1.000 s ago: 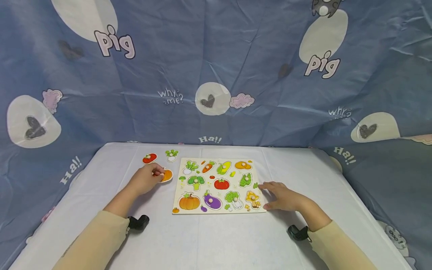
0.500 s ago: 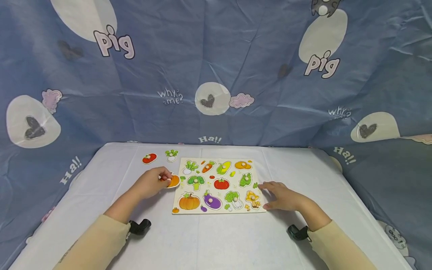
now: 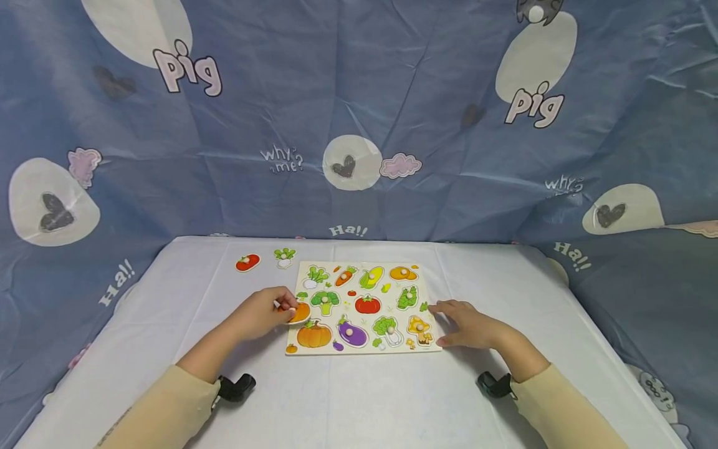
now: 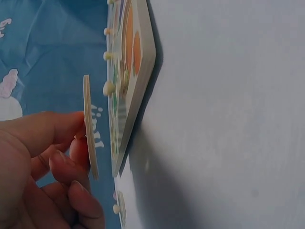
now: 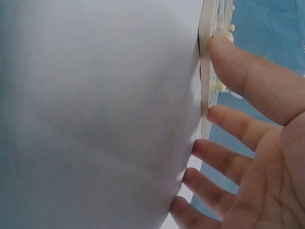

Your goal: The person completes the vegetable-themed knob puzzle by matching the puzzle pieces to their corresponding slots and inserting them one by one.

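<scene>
My left hand (image 3: 263, 313) pinches a pumpkin puzzle piece (image 3: 301, 313) by its knob. In the left wrist view the piece (image 4: 89, 126) is seen edge-on, raised off the vegetable puzzle board (image 4: 136, 107). It hangs over the left edge of the board (image 3: 359, 350), just above the printed pumpkin (image 3: 314, 335). My right hand (image 3: 471, 325) rests at the board's right edge with fingers spread. In the right wrist view its thumb and index fingertip touch the board's edge (image 5: 206, 71), and the other fingertips reach the cloth.
A tomato piece (image 3: 248, 262) and a white radish piece (image 3: 285, 257) lie on the white cloth behind the left hand. Knobbed pieces such as the eggplant (image 3: 353, 335) and broccoli (image 3: 325, 302) sit in the board. A blue printed curtain (image 3: 359, 206) stands behind the table.
My left hand has carried the pumpkin piece rightward and nearer to me, from the cloth to over the board's left edge. My right hand has stayed in place.
</scene>
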`<state>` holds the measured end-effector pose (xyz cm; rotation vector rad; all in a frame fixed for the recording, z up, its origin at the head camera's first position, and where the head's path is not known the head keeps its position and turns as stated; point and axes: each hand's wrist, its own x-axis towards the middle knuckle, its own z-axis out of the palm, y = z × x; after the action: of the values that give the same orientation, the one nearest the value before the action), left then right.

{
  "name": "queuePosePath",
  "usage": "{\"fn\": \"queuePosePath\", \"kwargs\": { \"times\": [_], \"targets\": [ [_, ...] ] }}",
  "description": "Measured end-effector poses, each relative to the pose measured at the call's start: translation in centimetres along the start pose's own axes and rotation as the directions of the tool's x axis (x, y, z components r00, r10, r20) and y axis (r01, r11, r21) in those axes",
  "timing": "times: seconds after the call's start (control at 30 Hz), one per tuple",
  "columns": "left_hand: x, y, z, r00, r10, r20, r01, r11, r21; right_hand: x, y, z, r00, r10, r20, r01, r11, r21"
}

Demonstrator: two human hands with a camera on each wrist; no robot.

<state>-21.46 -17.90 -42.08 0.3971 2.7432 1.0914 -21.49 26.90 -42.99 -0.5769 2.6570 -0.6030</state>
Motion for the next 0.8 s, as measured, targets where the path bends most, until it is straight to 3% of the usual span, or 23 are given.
{"fn": "queuePosePath", "kwargs": {
  "times": [0.3, 0.8],
  "targets": [
    [-0.4, 0.7, 0.9, 0.999, 0.026, 0.035, -0.026, 1.0, 0.016, -0.1, -0.3, 0.0, 1.0, -0.006, 0.0, 0.006, 1.0, -0.006],
    [-0.6, 1.7, 2.2, 0.994, -0.006, 0.11, 0.004, 1.0, 0.02, -0.1, -0.7, -0.1, 1.0, 0.023, 0.002, -0.023, 1.0, 0.006]
  ]
}}
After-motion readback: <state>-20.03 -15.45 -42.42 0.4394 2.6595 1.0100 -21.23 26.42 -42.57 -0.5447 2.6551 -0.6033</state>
